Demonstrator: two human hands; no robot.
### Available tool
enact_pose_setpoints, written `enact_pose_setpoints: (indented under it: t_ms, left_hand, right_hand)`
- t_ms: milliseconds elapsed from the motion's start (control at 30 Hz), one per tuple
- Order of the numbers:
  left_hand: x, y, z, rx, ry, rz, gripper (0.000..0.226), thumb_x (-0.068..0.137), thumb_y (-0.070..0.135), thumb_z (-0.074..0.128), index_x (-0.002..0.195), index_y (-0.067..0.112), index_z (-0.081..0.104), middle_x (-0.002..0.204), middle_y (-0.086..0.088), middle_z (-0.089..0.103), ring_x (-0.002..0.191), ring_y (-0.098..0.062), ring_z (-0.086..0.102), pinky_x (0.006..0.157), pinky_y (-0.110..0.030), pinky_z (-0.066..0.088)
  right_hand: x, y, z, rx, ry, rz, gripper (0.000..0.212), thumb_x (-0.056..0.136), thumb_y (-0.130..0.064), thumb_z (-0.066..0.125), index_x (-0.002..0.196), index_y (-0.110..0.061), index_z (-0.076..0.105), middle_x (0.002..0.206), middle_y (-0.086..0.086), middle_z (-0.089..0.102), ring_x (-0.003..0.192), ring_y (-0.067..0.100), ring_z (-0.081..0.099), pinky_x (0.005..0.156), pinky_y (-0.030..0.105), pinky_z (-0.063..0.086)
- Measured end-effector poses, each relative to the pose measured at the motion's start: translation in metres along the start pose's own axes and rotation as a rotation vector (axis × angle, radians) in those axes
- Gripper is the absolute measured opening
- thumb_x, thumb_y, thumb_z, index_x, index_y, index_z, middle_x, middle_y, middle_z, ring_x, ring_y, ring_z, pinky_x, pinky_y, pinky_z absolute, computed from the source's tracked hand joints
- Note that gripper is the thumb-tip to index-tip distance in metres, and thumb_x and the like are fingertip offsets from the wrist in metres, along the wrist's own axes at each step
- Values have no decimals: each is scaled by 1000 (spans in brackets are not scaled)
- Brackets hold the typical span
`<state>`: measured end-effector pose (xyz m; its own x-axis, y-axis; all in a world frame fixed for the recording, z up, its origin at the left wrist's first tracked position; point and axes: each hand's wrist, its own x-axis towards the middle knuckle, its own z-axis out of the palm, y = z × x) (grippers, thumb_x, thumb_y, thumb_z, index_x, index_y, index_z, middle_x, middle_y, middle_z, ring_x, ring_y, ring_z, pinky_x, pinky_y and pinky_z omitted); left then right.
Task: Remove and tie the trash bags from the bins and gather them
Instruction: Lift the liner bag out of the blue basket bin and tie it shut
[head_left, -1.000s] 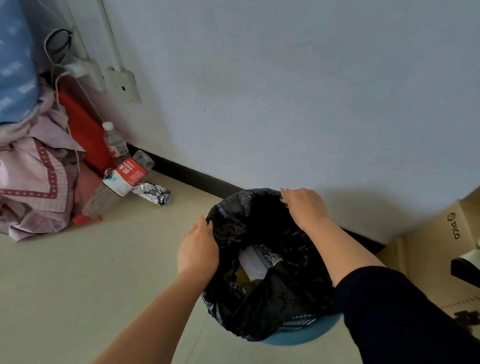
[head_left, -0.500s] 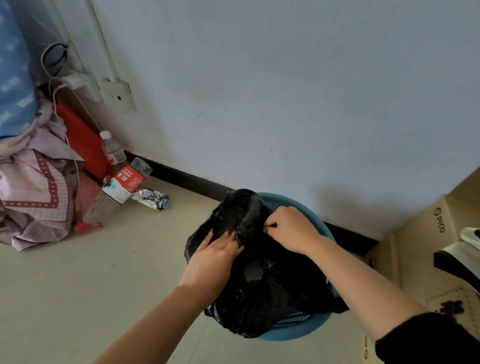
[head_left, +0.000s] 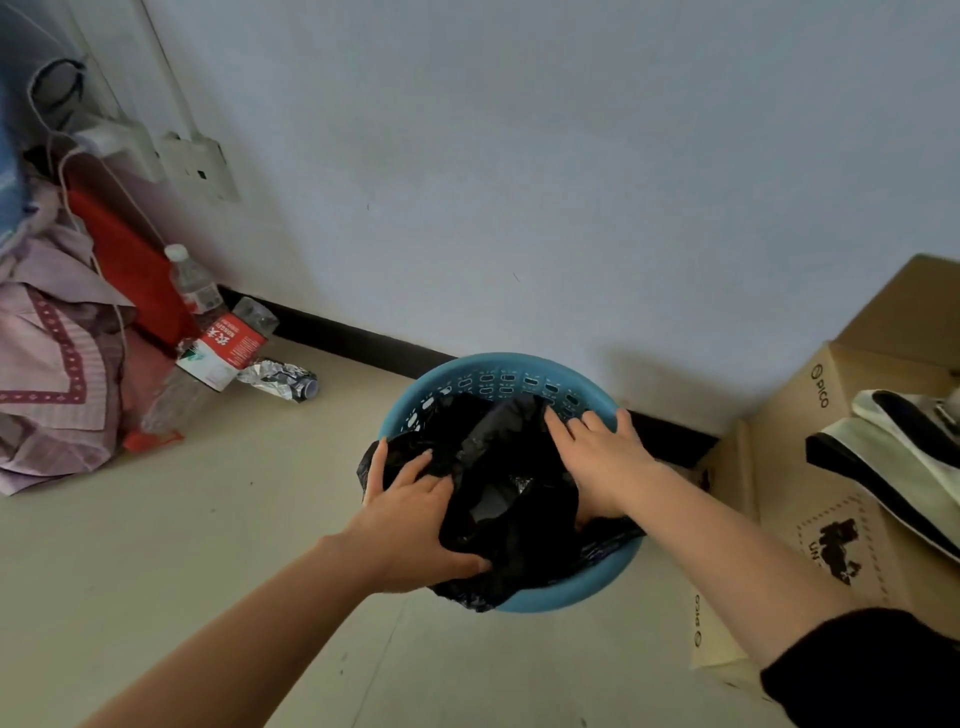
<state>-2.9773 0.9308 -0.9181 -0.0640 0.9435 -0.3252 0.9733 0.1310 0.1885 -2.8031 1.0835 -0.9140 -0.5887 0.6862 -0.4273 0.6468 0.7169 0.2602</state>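
A round blue perforated bin (head_left: 566, 379) stands on the floor against the wall. A black trash bag (head_left: 511, 478) sits inside it, its top pulled off the far rim and bunched toward the middle. My left hand (head_left: 410, 525) lies on the bag's left side, fingers spread over the plastic and thumb tucked under a fold at the near edge. My right hand (head_left: 597, 457) rests flat on the bag's right side with straight fingers pointing at the far rim.
A cardboard box (head_left: 810, 467) with a black and white tote (head_left: 893, 457) stands right of the bin. Plastic bottles (head_left: 218, 338), crumpled foil (head_left: 280, 379) and a pile of cloth (head_left: 52, 374) lie at the left by the wall.
The bag's top has come off the bin's far rim and been pressed down, baring the blue rim. My hands moved apart from the middle to the bag's left and right sides.
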Motion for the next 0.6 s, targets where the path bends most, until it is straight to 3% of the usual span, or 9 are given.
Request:
enact_pose_setpoints:
  t_ms: [67,133,167,267,367,467,533,600]
  left_hand:
    - [2,6,4,-23,24,-49,65,81,68,46,126,21,55,134,11,50,147,-15,5,106,-53,-30]
    - [4,9,10,-9,45,-93,45,87,54,48,114,22,64,125,13,57,146,-15,14,105,-53,-29]
    - [3,9,12,-15,61,-114,35,89,45,49,107,22,68,119,14,60,144,-14,18,105,-52,-29]
    - [3,10,16,-73,146,-144,26,91,23,46,93,21,72,103,14,66,140,-12,27,104,-49,-29]
    - [3,12,17,-163,253,-177,26,94,24,45,94,20,71,103,10,66,135,-10,34,109,-47,-25]
    - [-5,13,15,-315,428,-232,22,96,29,47,84,19,63,94,9,61,121,-13,47,117,-47,-11]
    - [-12,12,10,-466,563,-257,18,96,29,50,87,21,64,96,9,62,125,-14,46,118,-47,2]
    - [-16,10,2,-604,639,-255,20,96,28,52,106,20,67,114,5,64,134,-16,38,117,-49,15]
  right_hand:
    - [3,-4,8,-63,96,34,81,84,-30,63,150,-4,21,136,9,45,130,27,32,110,54,19]
    - [3,-8,12,-67,114,36,34,88,-17,55,122,-11,56,124,8,50,124,28,35,108,52,22]
    - [2,-10,13,-34,113,43,23,89,-14,53,110,-14,61,120,8,50,123,28,35,106,51,24]
    - [4,-9,9,206,126,95,26,87,-18,55,111,-20,65,118,7,47,124,29,34,101,48,28]
    - [3,-9,-3,601,192,104,25,82,-11,52,99,-20,68,104,6,56,102,32,48,81,39,37]
    - [-2,-7,-17,988,190,168,38,84,-4,47,119,4,59,115,25,62,85,35,60,71,41,45]
    - [-7,-4,-29,1156,299,156,26,83,-4,48,102,8,60,97,26,63,80,34,56,70,39,41]
    - [-17,-4,-46,1303,373,141,14,84,-4,49,84,5,58,76,16,53,74,25,49,66,34,33]
